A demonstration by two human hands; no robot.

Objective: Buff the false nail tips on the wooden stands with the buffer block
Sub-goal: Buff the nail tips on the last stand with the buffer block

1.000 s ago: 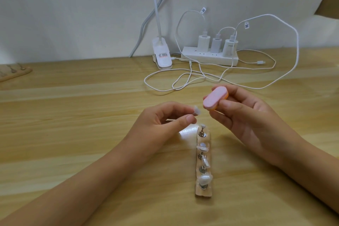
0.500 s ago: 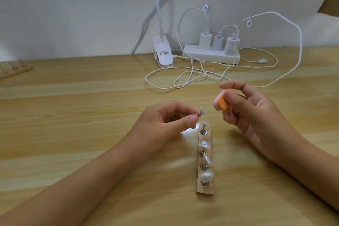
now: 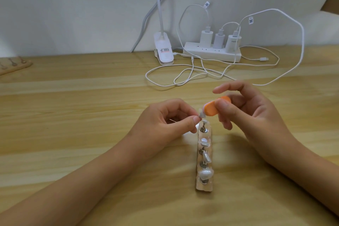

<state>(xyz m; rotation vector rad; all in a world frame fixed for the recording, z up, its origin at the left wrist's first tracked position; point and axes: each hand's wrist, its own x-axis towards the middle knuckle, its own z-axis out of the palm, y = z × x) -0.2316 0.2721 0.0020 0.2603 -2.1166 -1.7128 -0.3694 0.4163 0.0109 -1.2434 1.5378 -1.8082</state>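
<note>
Table holds it all; power strip sits well behind the stand, its cables looping in between; the stand, a narrow wooden bar, lies under and just nearer than both hands, with four tips in a row on metal pins. Trouble, by my judgement, comes from how small the grip is: the loose tip is held only by its thin pin, so a hard stroke could twist it round, pop it off, or flick it among the cables; a wide stroke could also knock the far tip on the stand just below; pressing too long in one place might thin the plastic. Left hand hovers just left of the stand's far end, thumb and forefinger pinched tight on the pin, the other fingers curled under; right hand is above and right of that end, thumb and middle fingers closed on the buffer, forefinger stretched straight over it; the buffer's end meets the loose tip, as far as I can tell.
</note>
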